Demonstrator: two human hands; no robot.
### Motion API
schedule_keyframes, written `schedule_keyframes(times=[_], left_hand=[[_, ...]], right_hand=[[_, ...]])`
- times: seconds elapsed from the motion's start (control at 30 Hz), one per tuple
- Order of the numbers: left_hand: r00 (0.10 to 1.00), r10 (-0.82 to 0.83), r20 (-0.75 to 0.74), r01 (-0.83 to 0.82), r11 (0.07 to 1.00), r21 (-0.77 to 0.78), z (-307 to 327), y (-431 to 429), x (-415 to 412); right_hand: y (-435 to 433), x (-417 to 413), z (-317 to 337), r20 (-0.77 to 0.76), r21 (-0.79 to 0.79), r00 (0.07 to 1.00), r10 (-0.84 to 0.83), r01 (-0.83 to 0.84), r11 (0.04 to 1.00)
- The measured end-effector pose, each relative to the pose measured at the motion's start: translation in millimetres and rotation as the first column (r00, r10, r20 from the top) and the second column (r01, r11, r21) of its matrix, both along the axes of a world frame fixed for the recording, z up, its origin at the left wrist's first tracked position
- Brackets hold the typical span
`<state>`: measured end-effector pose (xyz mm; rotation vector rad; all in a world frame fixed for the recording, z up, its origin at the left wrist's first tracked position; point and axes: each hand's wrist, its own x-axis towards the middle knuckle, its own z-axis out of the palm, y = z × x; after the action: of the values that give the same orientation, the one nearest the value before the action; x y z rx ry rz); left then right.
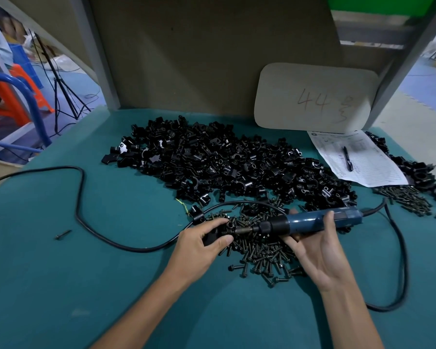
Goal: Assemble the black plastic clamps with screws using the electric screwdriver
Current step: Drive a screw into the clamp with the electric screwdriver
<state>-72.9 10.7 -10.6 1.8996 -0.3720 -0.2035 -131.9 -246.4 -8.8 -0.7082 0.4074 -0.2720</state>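
The tan board leaning at the worktop's back right corner has "44" handwritten on it in red, followed by a scribble I can't read. In front of it lies a printed sheet with a black pen on top; its print is too small to make out.

My left hand grips one clamp, fingers curled over it and thumb pressed against its near side, at the left edge of the screws heaped near the worktop's middle. My right hand lies palm up with its fingers wrapped round the blue screwdriver, which lies level above the screws, bit pointing left. The bit meets the clamp just beside my left fingertips, seemingly on a screw, though it is too dark there to be sure.

The big clamp pile spreads behind my hands toward the back edge. The black cord loops out across the left half of the worktop, and one stray screw lies alone near the left edge. More clamps and screws sit at the right edge beyond the sheet.
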Motion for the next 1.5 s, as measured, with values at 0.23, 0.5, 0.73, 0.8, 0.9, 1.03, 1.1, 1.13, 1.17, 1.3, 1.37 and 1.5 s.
schedule_keyframes(times=[0.23,0.5,0.73,0.8,0.9,1.03,1.1,1.13,1.17,1.3,1.37,1.5], left_hand=[[1.000,-0.001,0.018,0.001,1.000,0.004,2.3,-0.5,-1.2],[1.000,-0.002,0.017,0.002,1.000,0.024,2.5,-0.1,-2.0],[0.999,-0.007,0.036,0.007,1.000,0.027,0.2,0.1,-1.0],[0.999,-0.008,0.044,0.007,1.000,0.020,-0.9,-0.2,0.3],[0.999,-0.007,0.040,0.006,1.000,0.020,-2.2,-0.6,0.7],[0.999,-0.004,0.047,0.003,1.000,0.017,-3.4,-0.4,1.7],[0.999,0.023,0.023,-0.023,1.000,-0.013,-4.0,-0.9,2.5],[0.999,0.038,0.003,-0.038,0.999,-0.033,-3.8,-1.4,3.4],[0.999,0.043,-0.015,-0.044,0.998,-0.045,-3.9,-1.5,4.4],[1.000,0.017,-0.025,-0.017,1.000,-0.009,-6.2,-0.8,5.9],[1.000,0.011,-0.026,-0.011,1.000,0.000,-6.2,0.6,6.4],[0.997,-0.005,-0.076,0.000,0.999,-0.054,-5.3,-1.0,6.6]], right_hand=[[1.2,-0.7,0.5,-0.009,0.008,1.000,-0.001,0.001,1.000],[2.4,-1.2,0.6,-0.022,0.016,1.000,-0.006,0.006,1.000],[3.4,-1.4,1.7,-0.033,0.022,0.999,-0.010,0.010,1.000],[4.0,-1.8,2.3,-0.033,0.021,0.999,-0.005,0.006,1.000],[5.1,-1.8,3.2,-0.041,0.019,0.999,-0.004,0.005,1.000],[6.7,-2.3,5.2,-0.042,0.032,0.999,-0.012,0.013,0.999],[8.7,-3.0,7.2,-0.024,0.019,1.000,0.003,-0.003,1.000],[9.4,-3.8,7.9,-0.011,0.006,1.000,0.012,-0.012,1.000],[9.7,-4.6,8.2,0.000,-0.010,1.000,0.019,-0.019,1.000],[9.8,-7.2,10.2,0.010,-0.048,0.998,0.057,-0.056,0.997],[10.2,-7.5,11.1,0.021,-0.034,0.998,0.053,-0.052,0.998],[12.3,-6.8,17.1,0.078,0.000,0.997,0.014,-0.014,1.000]])
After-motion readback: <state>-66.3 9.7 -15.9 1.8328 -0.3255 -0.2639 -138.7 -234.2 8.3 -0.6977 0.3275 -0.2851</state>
